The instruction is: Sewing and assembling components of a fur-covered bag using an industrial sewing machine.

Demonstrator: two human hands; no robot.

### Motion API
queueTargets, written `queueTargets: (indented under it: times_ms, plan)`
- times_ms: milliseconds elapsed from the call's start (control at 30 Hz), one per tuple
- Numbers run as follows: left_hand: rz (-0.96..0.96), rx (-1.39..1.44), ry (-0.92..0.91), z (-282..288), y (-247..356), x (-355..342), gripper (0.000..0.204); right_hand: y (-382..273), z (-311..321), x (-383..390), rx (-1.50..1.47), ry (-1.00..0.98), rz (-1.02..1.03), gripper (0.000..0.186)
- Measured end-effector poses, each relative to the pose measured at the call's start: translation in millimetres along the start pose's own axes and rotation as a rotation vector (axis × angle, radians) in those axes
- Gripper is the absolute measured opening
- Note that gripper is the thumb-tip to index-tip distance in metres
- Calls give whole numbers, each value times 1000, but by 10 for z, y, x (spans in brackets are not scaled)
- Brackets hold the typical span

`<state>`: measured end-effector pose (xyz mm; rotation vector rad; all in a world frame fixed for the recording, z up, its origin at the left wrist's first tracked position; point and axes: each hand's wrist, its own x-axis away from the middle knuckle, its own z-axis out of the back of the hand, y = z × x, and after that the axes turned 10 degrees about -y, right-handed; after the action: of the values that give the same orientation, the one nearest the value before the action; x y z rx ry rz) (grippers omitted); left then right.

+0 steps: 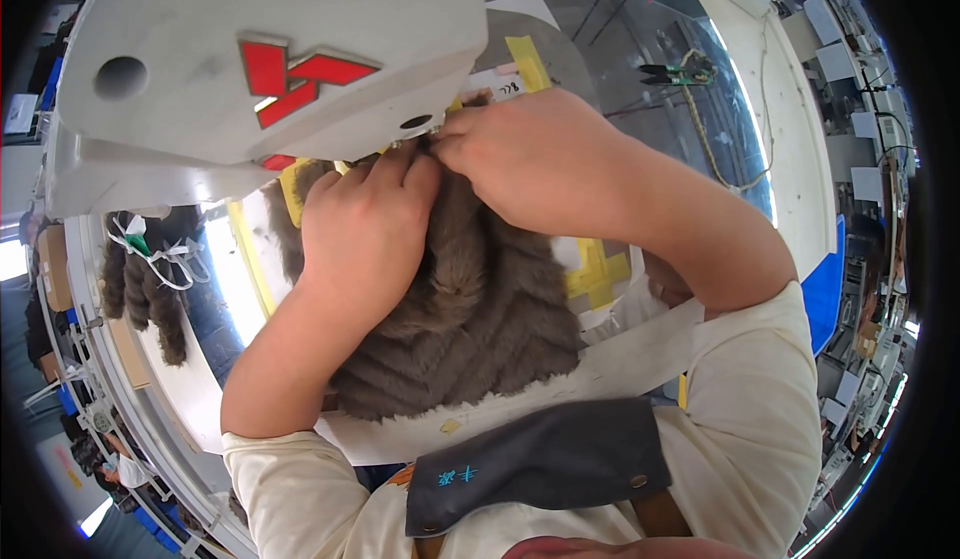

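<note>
A brown-grey fur piece (470, 349) with chevron-like ridges spreads from under the sewing machine head (300, 19) down toward my body. With bent fingers, my left hand (365, 219) grips the fur close below the machine head. My right hand (530, 159) pinches the fur's upper edge just right of it, and the two hands nearly meet. Fingertips of both hands are partly hidden by the machine and the fur. Whatever lies right under the machine head cannot be seen.
Black-handled snips (675, 74) on a cord lie at the far right of the glossy table. Fur strips (150, 289) with white ties rest at the left. Yellow tape (600, 274) marks the work surface. A blue bin (826, 289) stands to the right.
</note>
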<state>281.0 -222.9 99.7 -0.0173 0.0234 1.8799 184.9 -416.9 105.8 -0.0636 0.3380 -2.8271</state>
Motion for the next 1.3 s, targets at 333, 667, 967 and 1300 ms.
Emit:
queueTargets:
  times_ms: [333,667,967,1300]
  plan:
    - [-66,-51,134,-27,-18,-44,11,13,0,-9,-1,-17,-15,13]
    - [7,22,-3,15,12,-15,29,7,37,-23,5,-78,-50,14]
    - [-15,-6,12,-14,-24,4,35,-13,90,-56,7,-80,-59,15]
    - [-103,-21,168,-59,-63,-27,16,75,178,-23,101,-286,-74,18]
